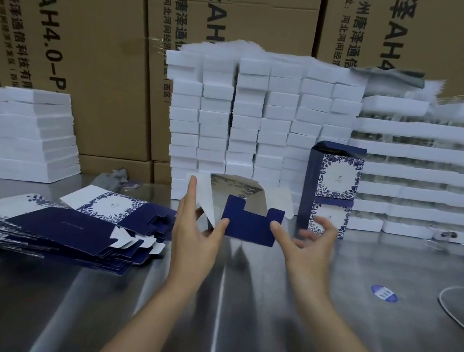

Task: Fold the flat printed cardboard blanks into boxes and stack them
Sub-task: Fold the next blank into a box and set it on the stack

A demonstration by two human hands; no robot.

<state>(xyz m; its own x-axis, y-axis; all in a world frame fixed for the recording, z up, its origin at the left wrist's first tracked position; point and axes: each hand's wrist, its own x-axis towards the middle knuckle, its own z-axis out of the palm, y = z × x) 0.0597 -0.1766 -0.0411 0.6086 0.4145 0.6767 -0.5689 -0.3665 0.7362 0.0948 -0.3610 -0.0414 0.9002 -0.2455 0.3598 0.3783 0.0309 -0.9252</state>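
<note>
Steel table (240,305); left hand (196,229) pinches a half-folded blank (248,226), right hand (304,240) relaxed, thumb touching its flap; two finished boxes (337,172) stand stacked beyond the right hand; many flat blanks (62,224) wait left of the left hand.

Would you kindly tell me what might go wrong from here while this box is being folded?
The navy flap of the half-folded box is held only at its left edge by the left hand, so it may crease off its score line. The right hand, blurred, is close beside the stacked boxes; a bump might topple that narrow stack. The flat blanks lie fanned out, so some may slide.
</note>
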